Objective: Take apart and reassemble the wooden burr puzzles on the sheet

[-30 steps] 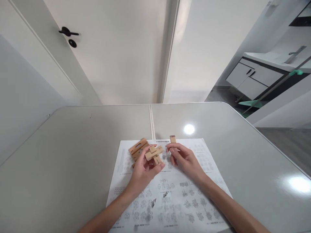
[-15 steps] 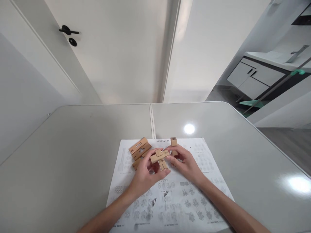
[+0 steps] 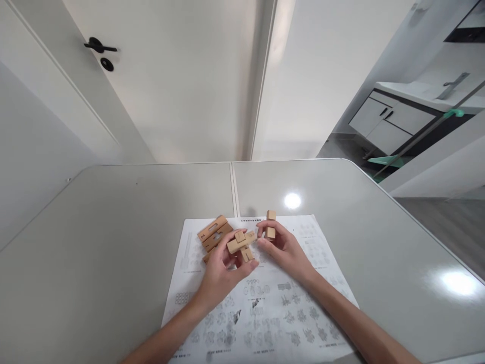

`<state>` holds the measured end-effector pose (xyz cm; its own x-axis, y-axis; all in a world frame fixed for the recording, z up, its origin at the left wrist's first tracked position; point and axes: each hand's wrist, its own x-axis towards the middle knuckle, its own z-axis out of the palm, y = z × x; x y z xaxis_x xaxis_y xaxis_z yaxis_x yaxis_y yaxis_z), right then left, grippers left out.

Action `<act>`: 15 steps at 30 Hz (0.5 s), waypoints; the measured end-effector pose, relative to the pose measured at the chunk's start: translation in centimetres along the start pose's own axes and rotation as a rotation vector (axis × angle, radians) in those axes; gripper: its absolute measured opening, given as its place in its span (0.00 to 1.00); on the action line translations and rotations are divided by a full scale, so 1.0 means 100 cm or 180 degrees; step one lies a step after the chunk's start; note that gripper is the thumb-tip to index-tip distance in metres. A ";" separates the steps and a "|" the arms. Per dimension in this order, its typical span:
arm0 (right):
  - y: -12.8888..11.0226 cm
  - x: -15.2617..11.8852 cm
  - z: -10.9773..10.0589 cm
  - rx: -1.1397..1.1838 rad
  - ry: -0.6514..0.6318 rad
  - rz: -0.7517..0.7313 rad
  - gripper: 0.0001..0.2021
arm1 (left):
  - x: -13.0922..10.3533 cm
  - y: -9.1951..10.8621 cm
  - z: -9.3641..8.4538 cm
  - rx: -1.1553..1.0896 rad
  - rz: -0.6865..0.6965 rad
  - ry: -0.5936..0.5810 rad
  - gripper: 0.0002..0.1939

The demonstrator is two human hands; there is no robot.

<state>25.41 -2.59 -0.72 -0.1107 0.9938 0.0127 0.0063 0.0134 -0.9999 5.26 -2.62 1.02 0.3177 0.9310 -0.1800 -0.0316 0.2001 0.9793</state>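
Observation:
My left hand (image 3: 222, 275) is closed around a cluster of interlocked light wooden puzzle pieces (image 3: 238, 243), one bar crossing another, held above the paper. To its right, my right hand (image 3: 290, 253) grips a notched wooden puzzle piece (image 3: 270, 232) that stands roughly upright behind the index finger, which hides its middle. The right fingertips are close to the end of the left-hand cluster; whether they touch it I cannot tell. Browner notched wooden pieces (image 3: 210, 230), some marked with numbers, lie side by side behind my left hand, which partly covers them.
Beneath both hands lies a printed instruction sheet (image 3: 265, 323) with small diagrams and a few torn spots. It rests on a grey table (image 3: 113, 253) with a seam down its middle. A white door (image 3: 182, 86) stands beyond the far edge, and a sink cabinet (image 3: 394, 119) is at right.
My right hand has drawn slightly away from the left-hand cluster. The piece in it has turned, so its number no longer shows. The whole view has shifted a little.

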 end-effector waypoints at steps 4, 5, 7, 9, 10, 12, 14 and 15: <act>-0.004 0.001 -0.003 0.0118 0.0088 0.0079 0.14 | 0.000 0.001 -0.001 -0.0063 -0.0048 0.0152 0.32; -0.005 0.001 -0.003 0.0155 0.0096 0.0080 0.14 | 0.001 0.001 -0.002 -0.0079 -0.0058 0.0177 0.32; -0.006 0.001 -0.003 0.0208 0.0102 0.0041 0.14 | 0.002 0.000 -0.002 -0.0118 -0.0053 0.0232 0.34; -0.006 0.002 -0.002 0.0244 0.0104 -0.0018 0.15 | 0.002 -0.001 -0.003 -0.0144 -0.0047 0.0265 0.35; -0.006 0.002 -0.002 0.0265 0.0090 -0.0039 0.16 | 0.003 -0.002 -0.003 -0.0145 -0.0049 0.0267 0.35; -0.008 0.002 -0.002 0.0336 0.0026 -0.0064 0.16 | 0.003 -0.003 -0.003 -0.0133 -0.0060 0.0261 0.35; -0.010 0.002 -0.002 0.0424 -0.0057 -0.0075 0.14 | 0.003 -0.004 -0.003 -0.0140 -0.0053 0.0251 0.35; -0.011 0.002 -0.002 0.0458 -0.0078 -0.0066 0.13 | 0.004 -0.004 -0.003 -0.0148 -0.0047 0.0241 0.35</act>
<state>25.59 -2.43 0.43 -0.1337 0.9904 0.0351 -0.1386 0.0163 -0.9902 5.11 -2.28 0.53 0.2460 0.9478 -0.2027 -0.0719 0.2264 0.9714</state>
